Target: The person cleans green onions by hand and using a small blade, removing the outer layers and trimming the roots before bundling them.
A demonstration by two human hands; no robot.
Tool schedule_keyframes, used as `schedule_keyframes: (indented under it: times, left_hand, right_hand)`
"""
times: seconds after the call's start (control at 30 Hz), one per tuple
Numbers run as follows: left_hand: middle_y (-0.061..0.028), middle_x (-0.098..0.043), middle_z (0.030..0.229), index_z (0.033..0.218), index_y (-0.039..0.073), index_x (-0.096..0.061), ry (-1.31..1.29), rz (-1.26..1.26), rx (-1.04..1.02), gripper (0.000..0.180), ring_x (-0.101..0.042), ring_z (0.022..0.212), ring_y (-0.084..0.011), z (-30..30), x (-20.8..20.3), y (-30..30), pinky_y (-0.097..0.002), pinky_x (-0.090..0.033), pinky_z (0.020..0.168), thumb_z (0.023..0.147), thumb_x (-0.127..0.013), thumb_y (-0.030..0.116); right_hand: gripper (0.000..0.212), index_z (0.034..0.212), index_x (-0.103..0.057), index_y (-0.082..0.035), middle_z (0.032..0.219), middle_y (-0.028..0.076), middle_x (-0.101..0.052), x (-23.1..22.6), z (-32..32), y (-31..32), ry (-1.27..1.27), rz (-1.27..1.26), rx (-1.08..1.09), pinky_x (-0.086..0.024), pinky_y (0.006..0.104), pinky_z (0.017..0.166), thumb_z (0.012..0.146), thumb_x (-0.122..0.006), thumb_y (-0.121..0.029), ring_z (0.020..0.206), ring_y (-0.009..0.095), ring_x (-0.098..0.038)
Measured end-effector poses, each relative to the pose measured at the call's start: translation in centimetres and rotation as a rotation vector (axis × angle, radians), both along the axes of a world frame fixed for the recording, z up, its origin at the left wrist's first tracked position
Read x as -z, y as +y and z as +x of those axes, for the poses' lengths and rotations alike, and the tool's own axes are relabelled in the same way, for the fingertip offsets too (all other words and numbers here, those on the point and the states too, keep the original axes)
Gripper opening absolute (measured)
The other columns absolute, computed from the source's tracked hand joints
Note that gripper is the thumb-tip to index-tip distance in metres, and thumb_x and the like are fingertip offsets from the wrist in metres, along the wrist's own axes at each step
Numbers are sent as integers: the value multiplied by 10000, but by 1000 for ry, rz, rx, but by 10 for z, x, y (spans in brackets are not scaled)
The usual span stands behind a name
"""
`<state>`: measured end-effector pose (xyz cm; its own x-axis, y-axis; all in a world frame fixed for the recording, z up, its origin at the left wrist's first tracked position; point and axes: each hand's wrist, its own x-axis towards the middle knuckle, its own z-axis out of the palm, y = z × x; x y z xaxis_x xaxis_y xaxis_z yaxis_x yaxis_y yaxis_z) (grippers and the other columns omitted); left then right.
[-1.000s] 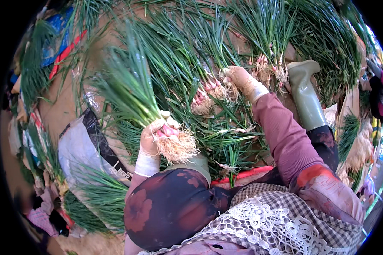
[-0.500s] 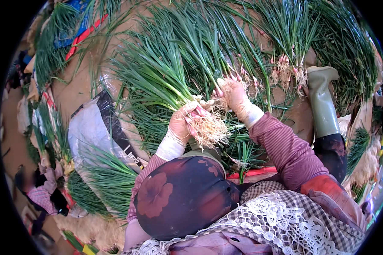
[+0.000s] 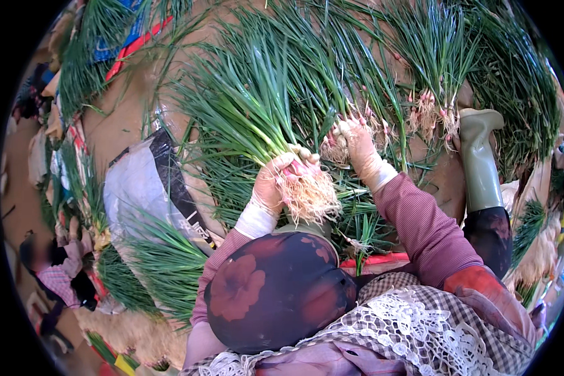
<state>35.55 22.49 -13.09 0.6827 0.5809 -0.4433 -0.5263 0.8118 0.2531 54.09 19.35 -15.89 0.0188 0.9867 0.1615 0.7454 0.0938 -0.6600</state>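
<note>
The left hand (image 3: 273, 180) is curled tight, the right hand (image 3: 361, 148) farther forward, its back upward.

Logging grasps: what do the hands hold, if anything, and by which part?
The left hand holds a spring onion bunch by its pink bulb end. The right hand is at another bunch's bulbs; its grip cannot be told.

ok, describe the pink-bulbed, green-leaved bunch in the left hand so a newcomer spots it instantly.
Find the big dark knee with reddish flower prints, low and left of centre. Just above it, the white-cuffed left hand grips the pink-bulbed, green-leaved bunch, leaves fanning up and left. Its pale root tuft looks bushier than those of the bunches around it.
</note>
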Motion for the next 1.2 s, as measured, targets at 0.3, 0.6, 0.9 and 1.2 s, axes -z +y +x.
schedule_keyframes:
  times: [0.3,0.6,0.9,1.2]
  left_hand:
    - [-55,-479,770,885,61,-466,-126,45,39,186,-480,772,-221,-2,-15,-3,-401,-402,705,745,-493,180]
    - [-123,-558,758,880,-26,-488,250,198,139,198,-577,697,-220,-18,-3,-6,-343,-481,688,724,-518,93]
    - [-93,-556,803,1103,-21,-425,131,253,-112,420,-555,783,-243,-20,-48,27,-420,-441,757,734,-512,162]
    - [-70,-534,787,999,17,-482,82,78,52,294,-518,816,-248,-19,-9,3,-437,-365,871,739,-511,151]
  right_hand:
    - [322,955,-508,-7,448,-41,-340,-3,-43,35,2223,-837,-108,-296,194,350,890,-364,-287,372,69,-353]
    - [295,924,-564,-56,873,162,-586,-12,-56,32,112,-901,-36,-427,373,743,802,-418,-281,811,308,-558]
    - [396,871,-582,-60,770,166,-590,-17,-19,2,-116,-802,-407,-413,392,754,785,-429,-415,824,300,-564]
    - [449,1042,-554,-82,981,173,-563,6,37,40,-317,-1016,299,-419,311,824,678,-572,-345,959,262,-535]
